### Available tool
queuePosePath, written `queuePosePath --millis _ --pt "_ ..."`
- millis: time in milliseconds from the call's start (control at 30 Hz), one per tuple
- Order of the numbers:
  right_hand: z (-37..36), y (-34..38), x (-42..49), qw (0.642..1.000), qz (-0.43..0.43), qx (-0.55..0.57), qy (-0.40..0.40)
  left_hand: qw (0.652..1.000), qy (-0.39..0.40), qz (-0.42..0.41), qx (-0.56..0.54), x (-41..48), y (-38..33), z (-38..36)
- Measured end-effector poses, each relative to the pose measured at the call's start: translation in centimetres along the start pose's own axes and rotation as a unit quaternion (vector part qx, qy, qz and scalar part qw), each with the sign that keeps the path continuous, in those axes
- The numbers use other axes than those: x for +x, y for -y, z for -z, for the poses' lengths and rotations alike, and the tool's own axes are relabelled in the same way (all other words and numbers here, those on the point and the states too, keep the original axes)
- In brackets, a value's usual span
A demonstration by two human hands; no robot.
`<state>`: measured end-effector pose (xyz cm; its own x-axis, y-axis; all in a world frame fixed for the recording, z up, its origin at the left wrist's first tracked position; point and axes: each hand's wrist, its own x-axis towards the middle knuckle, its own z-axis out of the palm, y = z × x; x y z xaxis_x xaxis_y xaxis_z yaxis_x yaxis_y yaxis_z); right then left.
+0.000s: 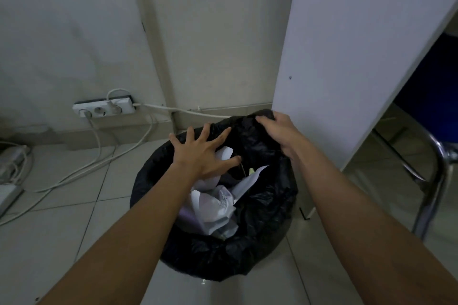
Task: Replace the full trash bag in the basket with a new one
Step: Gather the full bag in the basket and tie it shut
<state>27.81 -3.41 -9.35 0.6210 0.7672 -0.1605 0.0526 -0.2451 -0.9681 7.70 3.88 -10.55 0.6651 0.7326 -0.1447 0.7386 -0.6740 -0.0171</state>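
From the head view, a black trash bag sits on the tiled floor in the corner of the room, just beside a white desk panel. Its plastic is folded outward all round, so the basket beneath is hidden. The bag's mouth is open and filled with crumpled white paper. The left hand is spread wide, palm down and fingers straight, over the far left edge of the bag, with the thumb just above the paper; whether the fingertips press on the plastic cannot be told. The right hand has its fingers curled round a bunch of the bag's far right edge and holds that part raised above the rest of the rim, near the desk panel. On the wall to the left is a white power strip with plugs in it, and white cables trail from it across the floor. A chrome chair frame stands at the right, behind the panel.
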Motion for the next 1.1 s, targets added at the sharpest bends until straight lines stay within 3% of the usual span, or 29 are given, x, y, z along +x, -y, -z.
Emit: queuePosePath --millis 100,200,300,400,533,600,633,700,767,867,967,1100 --pt "-1.5 1.9 -1.6 0.982 0.141 -0.118 0.043 1.0 0.021 0.004 0.007 -0.1 -0.1 0.6" --pt "-2.9 0.6 -2.7 0.936 0.2 -0.284 0.057 0.999 0.024 -0.016 -0.022 -0.1 0.5 0.7" --pt "-3.9 -1.5 -3.4 0.863 0.221 -0.455 0.001 0.982 -0.073 -0.03 -0.174 -0.4 2.7 0.9" --pt "-4.3 -2.5 -3.7 0.829 0.243 -0.503 -0.03 0.924 -0.159 -0.001 -0.347 -1.3 4.6 1.3" --pt "-5.1 -2.4 -4.2 0.832 0.23 -0.502 -0.052 0.895 -0.204 0.112 -0.38 -2.4 7.1 0.4" --pt "-5.5 -2.1 -4.5 0.838 0.223 -0.496 -0.051 0.879 -0.172 0.193 -0.4 -3.4 8.2 0.2" --pt "-5.6 -2.0 -4.7 0.84 0.22 -0.493 -0.052 0.846 -0.134 0.246 -0.454 -3.7 8.8 0.0" --pt "-5.8 -1.8 -5.1 0.842 0.219 -0.49 -0.053 0.741 0.007 0.325 -0.588 -4.2 9.9 -0.6" --pt "-6.0 -1.5 -5.6 0.848 0.225 -0.477 -0.055 0.688 0.131 0.33 -0.633 -4.4 11.2 -2.0" --pt "-6.4 -1.2 -6.2 0.853 0.229 -0.466 -0.055 0.639 0.118 0.33 -0.685 -3.4 12.1 -3.2" --pt "-6.4 -1.0 -6.3 0.858 0.22 -0.462 -0.048 0.654 0.068 0.326 -0.68 -5.2 10.4 -1.2" --pt "-6.2 -1.1 -6.2 0.855 0.215 -0.47 -0.04 0.66 0.076 0.359 -0.656 -6.4 10.4 -1.8"
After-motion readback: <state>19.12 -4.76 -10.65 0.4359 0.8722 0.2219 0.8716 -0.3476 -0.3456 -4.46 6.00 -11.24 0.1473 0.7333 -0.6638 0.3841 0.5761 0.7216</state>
